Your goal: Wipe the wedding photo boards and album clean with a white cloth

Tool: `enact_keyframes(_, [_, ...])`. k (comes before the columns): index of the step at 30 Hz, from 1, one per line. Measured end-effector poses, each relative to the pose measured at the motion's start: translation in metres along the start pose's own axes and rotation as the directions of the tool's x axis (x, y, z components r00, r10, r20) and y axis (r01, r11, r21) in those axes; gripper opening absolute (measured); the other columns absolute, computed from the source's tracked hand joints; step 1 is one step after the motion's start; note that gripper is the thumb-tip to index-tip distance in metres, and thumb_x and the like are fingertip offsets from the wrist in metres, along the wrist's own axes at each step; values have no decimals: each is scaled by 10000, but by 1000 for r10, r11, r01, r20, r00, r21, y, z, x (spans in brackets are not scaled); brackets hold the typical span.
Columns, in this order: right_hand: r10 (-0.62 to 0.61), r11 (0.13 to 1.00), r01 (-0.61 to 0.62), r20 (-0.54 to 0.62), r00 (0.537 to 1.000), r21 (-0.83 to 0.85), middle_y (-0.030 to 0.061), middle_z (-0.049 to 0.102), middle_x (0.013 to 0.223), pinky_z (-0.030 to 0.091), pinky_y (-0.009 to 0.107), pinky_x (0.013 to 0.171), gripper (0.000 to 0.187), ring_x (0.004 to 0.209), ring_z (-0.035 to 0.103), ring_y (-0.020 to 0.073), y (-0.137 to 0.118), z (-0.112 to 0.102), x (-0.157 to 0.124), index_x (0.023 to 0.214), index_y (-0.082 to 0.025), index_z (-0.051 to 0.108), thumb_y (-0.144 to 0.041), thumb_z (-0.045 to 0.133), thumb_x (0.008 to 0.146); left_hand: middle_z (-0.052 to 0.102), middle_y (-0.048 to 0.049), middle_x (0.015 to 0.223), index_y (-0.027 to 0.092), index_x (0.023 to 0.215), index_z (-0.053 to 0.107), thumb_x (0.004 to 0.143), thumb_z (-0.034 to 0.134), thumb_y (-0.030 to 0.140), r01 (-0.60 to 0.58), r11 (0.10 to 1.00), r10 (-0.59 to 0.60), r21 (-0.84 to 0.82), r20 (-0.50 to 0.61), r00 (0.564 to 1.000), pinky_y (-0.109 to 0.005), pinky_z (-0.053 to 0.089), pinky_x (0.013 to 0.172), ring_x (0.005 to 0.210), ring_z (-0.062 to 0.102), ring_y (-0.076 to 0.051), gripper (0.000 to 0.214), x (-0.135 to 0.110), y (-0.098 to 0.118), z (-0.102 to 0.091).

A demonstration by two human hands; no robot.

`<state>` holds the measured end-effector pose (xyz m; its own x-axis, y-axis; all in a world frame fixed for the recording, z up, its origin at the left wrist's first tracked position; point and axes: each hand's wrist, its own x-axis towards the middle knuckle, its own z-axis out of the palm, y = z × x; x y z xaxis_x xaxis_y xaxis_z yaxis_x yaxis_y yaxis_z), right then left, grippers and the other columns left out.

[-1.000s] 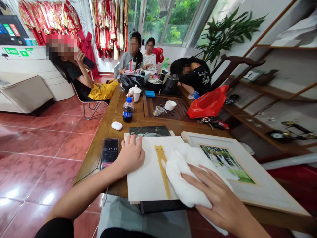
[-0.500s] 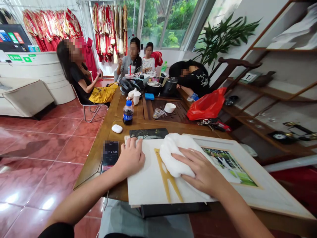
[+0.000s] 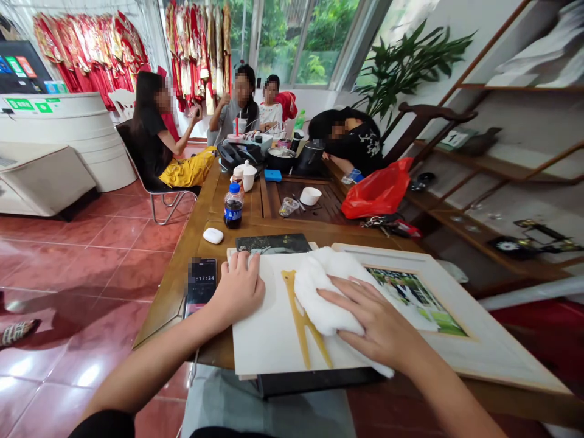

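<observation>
A white board [image 3: 264, 347] lies near me on the table, with a yellow long-necked animal shape [image 3: 297, 313] on it, its right side covered. My left hand [image 3: 241, 289] rests on the board's left part, its fingers laid over the far left corner, holding nothing. On the right, my right hand [image 3: 371, 310] presses down on a bunched white cloth [image 3: 322, 292] with fingers spread over it. The cloth covers part of the yellow shape and hangs toward the board's near right corner. Whether the shape is printed or a separate piece, I cannot tell.
A framed photo [image 3: 483, 359] lies at the right, partly under the cloth. Left of the board are a phone [image 3: 201, 286] and a white earbud case [image 3: 213, 235]. Farther off stand a cola bottle [image 3: 233, 207], a red plastic bag [image 3: 376, 191] and a white bowl [image 3: 310, 196]. Several people sit around the table.
The cloth's lower end now sticks out past the board's near right edge under my right hand. My left hand stays put. The view shifts slightly, and the seated person at left has turned.
</observation>
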<state>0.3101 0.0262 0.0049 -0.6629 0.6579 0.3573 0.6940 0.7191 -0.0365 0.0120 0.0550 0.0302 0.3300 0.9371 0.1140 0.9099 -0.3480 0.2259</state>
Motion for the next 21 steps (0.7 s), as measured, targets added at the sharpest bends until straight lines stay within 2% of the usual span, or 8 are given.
enact_keyframes(4, [66,998,-66,35,997,12,165,589,1425,413,599,1056,520,1295,552,352,15,7,30,1392,-232,599,-383,541,898,470,-198,1411,131,1444,425,972,361,239,2,1000,-2,-4,-1,1000,-519,391,1035,1315,417,-341,488,0,0,0])
enact_keyframes(7, [98,995,-98,31,995,6,157,585,1431,416,600,1051,508,1277,563,352,17,9,40,1390,-239,598,-376,535,905,469,-203,1408,128,1439,430,970,365,237,7,1000,-7,-13,3,1000,-528,398,1028,1301,429,-344,486,0,1,-2])
enact_keyframes(10, [77,997,-77,16,997,-3,167,580,1433,407,598,1062,512,1301,548,347,9,7,31,1405,-224,580,-361,520,916,468,-206,1411,115,1445,424,971,363,233,10,1000,-10,-7,10,1000,-522,394,1039,1315,422,-341,492,0,1,-4])
enact_keyframes(14, [7,1000,-8,-15,1000,-16,188,578,1429,402,601,1063,538,1331,522,356,-8,2,3,1424,-200,555,-378,521,917,471,-200,1412,115,1448,420,973,364,232,7,1000,-7,-4,5,1000,-503,387,1050,1332,415,-330,492,0,1,-2])
enact_keyframes(17, [6,1000,-6,-22,1000,-11,187,551,1459,387,604,1075,558,1344,509,363,-18,-1,-13,1432,-210,545,-407,524,910,472,-204,1407,111,1448,422,978,360,236,-1,1000,1,2,-6,1000,-504,390,1039,1321,420,-339,491,0,0,-1])
enact_keyframes(21, [7,1000,-7,-19,1000,-12,185,555,1455,388,589,1078,546,1340,517,351,-19,-3,-10,1421,-214,554,-404,523,910,470,-206,1402,111,1453,417,980,360,240,-1,1000,1,10,-5,1000,-503,392,1033,1323,416,-345,494,-1,0,1])
